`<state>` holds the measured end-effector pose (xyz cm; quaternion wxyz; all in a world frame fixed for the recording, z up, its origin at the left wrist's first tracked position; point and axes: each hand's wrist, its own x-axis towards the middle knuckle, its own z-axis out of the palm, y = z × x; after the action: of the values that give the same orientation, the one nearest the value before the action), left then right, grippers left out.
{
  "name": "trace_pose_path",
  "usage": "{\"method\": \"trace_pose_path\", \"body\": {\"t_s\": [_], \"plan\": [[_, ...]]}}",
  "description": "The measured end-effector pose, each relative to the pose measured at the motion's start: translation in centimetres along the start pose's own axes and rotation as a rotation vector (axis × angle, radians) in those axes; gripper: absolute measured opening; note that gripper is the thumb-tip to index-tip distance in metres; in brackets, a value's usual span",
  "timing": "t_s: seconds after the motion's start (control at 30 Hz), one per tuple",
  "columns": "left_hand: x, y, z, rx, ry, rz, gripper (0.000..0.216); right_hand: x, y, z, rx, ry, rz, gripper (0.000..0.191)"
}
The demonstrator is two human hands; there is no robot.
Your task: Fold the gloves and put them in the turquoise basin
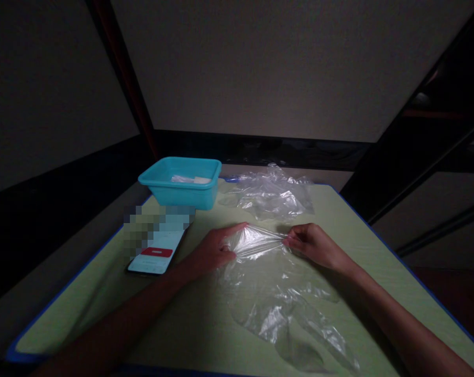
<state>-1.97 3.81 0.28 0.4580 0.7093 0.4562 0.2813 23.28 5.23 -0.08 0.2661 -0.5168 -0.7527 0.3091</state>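
A crumpled piece of thin clear plastic film (274, 319) trails over the table toward me; whether it is a bag or a disposable glove I cannot tell. My left hand (215, 248) has its thumb and index finger apart inside the gathered upper end, stretching it. My right hand (309, 242) pinches the same film between thumb and fingers, so taut creases run between both hands. Just beyond the hands lies a second heap of similar clear plastic (276, 196).
At the far left of the pale green table (174, 335) stands a turquoise plastic basin (182, 195) with white items inside. A phone (158, 251) with a lit screen, partly pixelated, lies left of my left hand. A wall (252, 78) rises behind the table.
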Motion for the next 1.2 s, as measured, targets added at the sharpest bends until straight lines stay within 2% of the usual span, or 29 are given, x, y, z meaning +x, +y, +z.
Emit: {"method": "trace_pose_path", "body": {"t_s": [0.2, 0.4, 0.53, 0.7, 0.87, 0.97, 1.1, 1.2], "plan": [[0.1, -0.2, 0.6, 0.002, 0.048, -0.019, 0.076, 0.3, 0.9, -1.0, -0.056, 0.121, 0.063, 0.028], [0.3, -0.5, 0.8, -0.015, 0.046, -0.003, 0.076, 0.4, 1.0, -1.0, -0.039, 0.137, 0.083, 0.027], [0.4, -0.6, 0.5, -0.029, 0.05, 0.017, 0.077, 0.4, 0.8, -0.9, 0.037, 0.131, 0.081, 0.035], [0.4, -0.7, 0.3, -0.155, 0.084, 0.056, 0.092, 0.1, 0.4, -1.5, 0.174, 0.161, 0.08, 0.048], [0.4, -0.6, 0.3, -0.284, 0.073, 0.06, 0.097, -0.3, -0.4, -1.8, 0.304, 0.183, 0.075, 0.047], [0.4, -0.5, 0.4, -0.358, 0.163, 0.021, 0.089, -0.3, -0.9, -1.4, 0.364, 0.174, 0.069, 0.046], [0.6, -0.4, 0.4, -0.334, 0.332, -0.043, 0.071, -0.1, -1.2, -0.6, 0.406, 0.146, 0.067, 0.047], [0.7, -0.4, 0.1, -0.319, 0.373, -0.044, 0.063, -0.1, -1.2, -0.1, 0.415, 0.127, 0.079, 0.048]]}}
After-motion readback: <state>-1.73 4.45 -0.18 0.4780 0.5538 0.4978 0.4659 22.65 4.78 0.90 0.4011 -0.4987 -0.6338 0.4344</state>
